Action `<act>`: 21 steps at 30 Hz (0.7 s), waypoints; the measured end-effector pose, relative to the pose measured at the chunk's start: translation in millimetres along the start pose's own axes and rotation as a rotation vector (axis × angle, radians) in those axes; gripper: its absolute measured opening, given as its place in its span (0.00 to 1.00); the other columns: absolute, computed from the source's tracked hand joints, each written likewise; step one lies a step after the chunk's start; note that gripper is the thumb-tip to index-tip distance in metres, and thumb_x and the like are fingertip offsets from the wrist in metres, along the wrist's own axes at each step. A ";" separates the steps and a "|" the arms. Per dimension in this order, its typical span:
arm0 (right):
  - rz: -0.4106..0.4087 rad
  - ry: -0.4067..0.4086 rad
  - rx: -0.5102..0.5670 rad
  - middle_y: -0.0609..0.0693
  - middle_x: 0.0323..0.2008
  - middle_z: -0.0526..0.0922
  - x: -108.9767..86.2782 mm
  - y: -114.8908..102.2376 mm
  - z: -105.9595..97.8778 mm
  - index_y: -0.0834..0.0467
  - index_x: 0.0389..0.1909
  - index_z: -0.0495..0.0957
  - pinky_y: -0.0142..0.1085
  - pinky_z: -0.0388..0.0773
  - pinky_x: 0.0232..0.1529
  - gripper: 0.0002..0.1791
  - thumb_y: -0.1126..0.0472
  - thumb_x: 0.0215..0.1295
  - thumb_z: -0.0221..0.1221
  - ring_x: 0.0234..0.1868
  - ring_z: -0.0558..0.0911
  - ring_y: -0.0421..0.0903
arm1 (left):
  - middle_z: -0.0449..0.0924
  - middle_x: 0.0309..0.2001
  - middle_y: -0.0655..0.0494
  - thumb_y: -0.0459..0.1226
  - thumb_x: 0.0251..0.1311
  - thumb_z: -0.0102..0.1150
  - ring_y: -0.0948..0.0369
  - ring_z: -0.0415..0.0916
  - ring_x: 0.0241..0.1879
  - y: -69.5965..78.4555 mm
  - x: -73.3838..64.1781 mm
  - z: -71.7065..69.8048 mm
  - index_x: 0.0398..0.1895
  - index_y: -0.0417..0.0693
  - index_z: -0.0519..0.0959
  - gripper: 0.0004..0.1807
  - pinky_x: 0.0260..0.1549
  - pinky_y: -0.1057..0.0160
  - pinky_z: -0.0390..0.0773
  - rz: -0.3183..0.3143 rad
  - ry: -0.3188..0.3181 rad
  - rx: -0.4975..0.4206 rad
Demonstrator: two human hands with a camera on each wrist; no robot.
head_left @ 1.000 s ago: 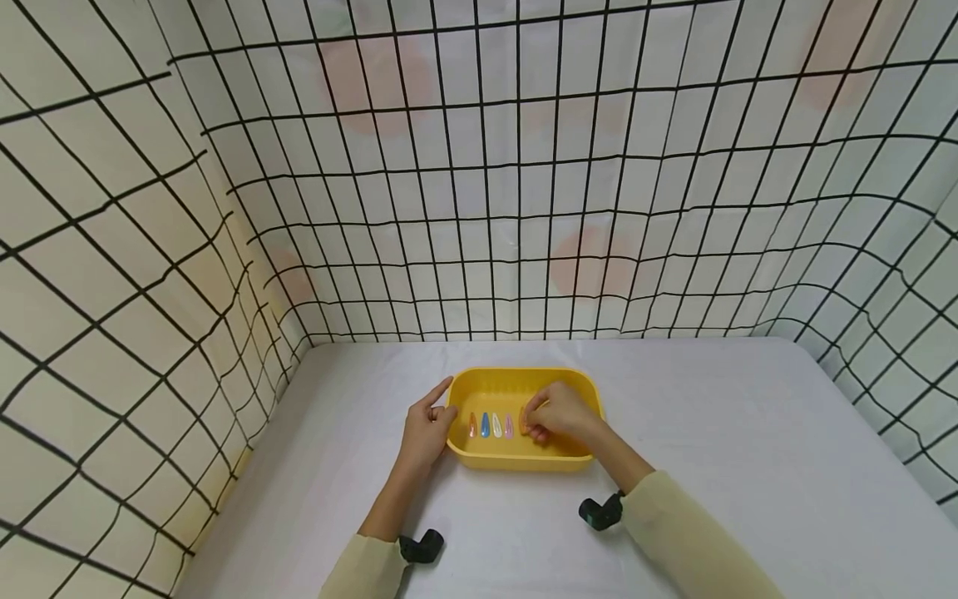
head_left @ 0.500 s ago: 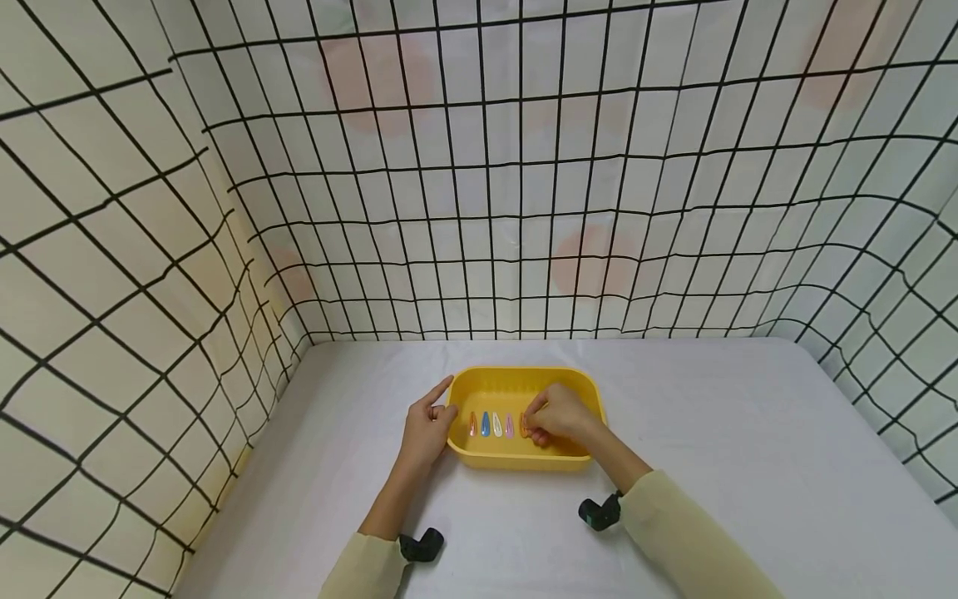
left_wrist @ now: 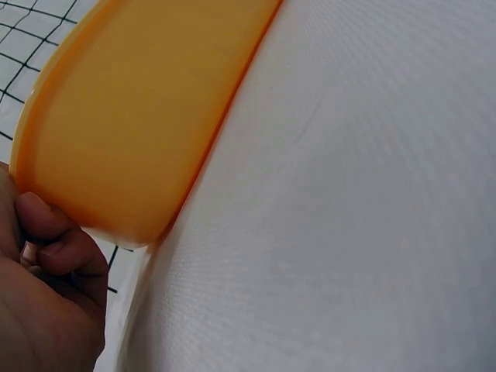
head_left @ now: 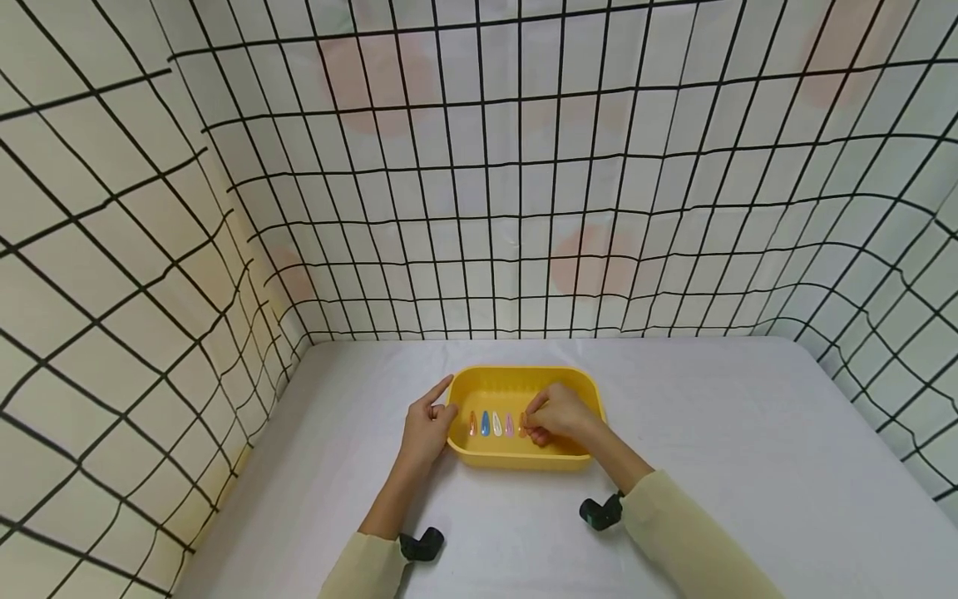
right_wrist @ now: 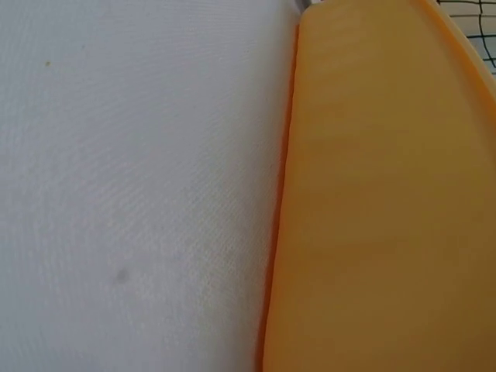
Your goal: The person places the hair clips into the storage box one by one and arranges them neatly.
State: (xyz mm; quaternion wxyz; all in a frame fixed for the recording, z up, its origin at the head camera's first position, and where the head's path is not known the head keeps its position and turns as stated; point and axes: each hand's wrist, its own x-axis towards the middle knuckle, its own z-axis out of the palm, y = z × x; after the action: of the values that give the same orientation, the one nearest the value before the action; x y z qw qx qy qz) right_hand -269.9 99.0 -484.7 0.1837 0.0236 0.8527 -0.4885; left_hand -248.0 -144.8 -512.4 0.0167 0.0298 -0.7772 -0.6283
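A yellow plastic tray (head_left: 516, 462) stands on the white-covered table. Inside it, snap hair clips lie side by side in a row: an orange hair clip (head_left: 472, 423), a blue one, a white one and a pink hair clip (head_left: 509, 425). At the right end of the row, my right hand (head_left: 560, 413) pinches another orange hair clip (head_left: 523, 424) against the tray floor, its fingertips partly covering it. My left hand (head_left: 427, 428) holds the tray's left side, thumb at the rim and index finger stretched along the outside. The right wrist view shows only tray wall and cloth.
White cloth (head_left: 711, 466) covers the table around the tray. Walls with a black grid (head_left: 516, 183) rise at the back and both sides. A black wrist camera (head_left: 422, 545) sits on the left wrist, another (head_left: 601, 512) on the right.
Hardly anything differs. My right fingertips and the orange hair clip under them shift very slightly; the left hand, the tray and the other clips stay put.
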 end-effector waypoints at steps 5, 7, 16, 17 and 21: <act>-0.030 0.007 0.024 0.56 0.27 0.85 -5.5 -2.3 -6.1 0.67 0.43 0.82 0.34 0.85 0.27 0.09 0.67 0.65 0.66 0.20 0.83 0.44 | 0.64 0.15 0.60 0.36 0.67 0.56 0.63 0.56 0.10 0.6 0.5 -0.8 0.73 0.61 0.72 0.31 0.10 0.70 0.61 -0.002 0.007 0.002; -0.059 0.009 0.026 0.57 0.27 0.85 -9.2 -2.9 -10.7 0.66 0.43 0.82 0.34 0.85 0.28 0.09 0.65 0.66 0.66 0.21 0.83 0.44 | 0.64 0.15 0.59 0.36 0.67 0.57 0.63 0.56 0.10 0.8 0.2 -1.1 0.73 0.62 0.73 0.30 0.10 0.70 0.62 -0.004 0.009 0.002; -0.242 0.054 0.067 0.63 0.35 0.88 -24.7 3.2 -41.8 0.65 0.46 0.83 0.40 0.88 0.35 0.12 0.61 0.69 0.65 0.29 0.89 0.51 | 0.63 0.15 0.60 0.36 0.68 0.58 0.63 0.56 0.09 0.0 0.8 -1.2 0.73 0.63 0.73 0.30 0.10 0.70 0.62 -0.004 0.020 0.008; -0.258 0.057 0.070 0.64 0.36 0.88 -25.9 4.7 -46.8 0.66 0.47 0.83 0.40 0.88 0.35 0.12 0.61 0.70 0.65 0.30 0.89 0.52 | 0.63 0.15 0.60 0.36 0.68 0.58 0.63 0.56 0.09 0.2 0.8 -1.5 0.73 0.63 0.73 0.30 0.10 0.70 0.62 -0.003 0.021 0.007; -0.303 0.066 0.090 0.66 0.40 0.87 -31.3 14.3 -70.2 0.68 0.50 0.81 0.40 0.88 0.38 0.16 0.59 0.71 0.63 0.35 0.89 0.55 | 0.63 0.15 0.59 0.36 0.68 0.58 0.62 0.56 0.10 1.6 0.8 -4.6 0.73 0.61 0.74 0.29 0.10 0.70 0.62 -0.002 0.029 0.008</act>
State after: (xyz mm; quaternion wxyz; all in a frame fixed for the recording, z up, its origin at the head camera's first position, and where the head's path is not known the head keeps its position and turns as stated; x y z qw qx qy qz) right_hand -258.0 169.9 -454.0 0.0785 -0.0810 0.8294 -0.5471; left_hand -248.5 -149.0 -509.9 0.0269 0.0398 -0.7794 -0.6246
